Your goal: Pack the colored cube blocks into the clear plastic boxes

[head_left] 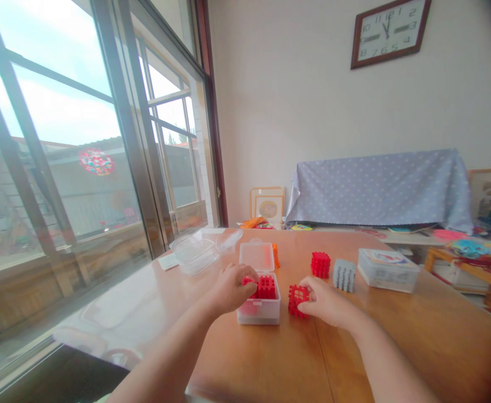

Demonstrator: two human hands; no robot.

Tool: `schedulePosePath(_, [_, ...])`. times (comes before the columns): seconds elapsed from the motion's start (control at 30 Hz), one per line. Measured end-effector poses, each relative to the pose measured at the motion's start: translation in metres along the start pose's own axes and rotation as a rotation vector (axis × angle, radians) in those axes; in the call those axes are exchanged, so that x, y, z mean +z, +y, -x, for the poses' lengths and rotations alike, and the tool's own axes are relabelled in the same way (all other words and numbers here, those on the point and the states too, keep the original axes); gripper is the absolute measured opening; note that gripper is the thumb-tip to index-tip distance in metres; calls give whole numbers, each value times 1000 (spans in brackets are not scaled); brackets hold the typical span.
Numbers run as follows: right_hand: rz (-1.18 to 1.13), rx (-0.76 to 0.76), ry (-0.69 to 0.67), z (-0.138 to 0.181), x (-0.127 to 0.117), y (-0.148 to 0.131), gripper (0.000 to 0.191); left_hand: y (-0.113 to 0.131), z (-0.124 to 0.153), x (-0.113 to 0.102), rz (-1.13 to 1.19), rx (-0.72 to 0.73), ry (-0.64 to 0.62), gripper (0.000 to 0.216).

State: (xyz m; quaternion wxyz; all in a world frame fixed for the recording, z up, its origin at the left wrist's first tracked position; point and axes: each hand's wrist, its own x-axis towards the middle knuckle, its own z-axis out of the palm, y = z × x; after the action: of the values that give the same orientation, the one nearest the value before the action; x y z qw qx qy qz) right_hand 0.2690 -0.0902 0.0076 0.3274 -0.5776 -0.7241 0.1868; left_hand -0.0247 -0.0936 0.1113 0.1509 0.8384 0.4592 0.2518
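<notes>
Our right hand [327,303] has its thumb and fingers closed on a red block cube [296,302], at its right side. We can't tell if the cube sits on the bench [279,358] or is a bit above it. Our left hand [230,288] bends its fingers over the clear plastic box [258,314], close to the red blocks [267,286] inside. We can't tell if those fingers pinch one.

We think the cube is light and stiff, like hard plastic. Its bumps should stop it slipping. Two flat sides look best to hold; a hard squeeze might pop pieces apart.

Our left fingers hide some of the red blocks, and the cloudy box wall blurs what is low down. Past the left fingers, the open lid [256,257] partly covers an orange piece [276,256].
</notes>
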Motion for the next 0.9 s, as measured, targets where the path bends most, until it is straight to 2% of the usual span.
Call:
schedulePosePath(0.17, [-124, -68, 186, -3, -1, -20, 50, 12, -15, 12, 104, 30, 26, 29])
schedulePosePath(0.33, [-178, -142, 142, 5, -1, -48, 52, 24, -36, 31, 185, 83, 14, 33])
schedulePosePath(0.47, [-201, -158, 127, 10, 0, -58, 53, 25, -46, 39, 322, 21, -113, 20])
schedulePosePath(0.53, [-202, -146, 144, 9, 0, -56, 62, 22, -46, 37, 395, -13, -134, 17])
schedulePosePath(0.63, [-189, -117, 185, 7, -3, -51, 73, 10, -41, 24, 415, -40, -98, 19])
schedulePosePath(0.8, [-181, -100, 203, 4, -5, -42, 70, -18, -25, -3, 280, -68, 0, 19])
schedulePosePath(0.9, [-184, -96, 215, 1, -2, -39, 69, -32, -15, -9, 240, -82, -4, 16])
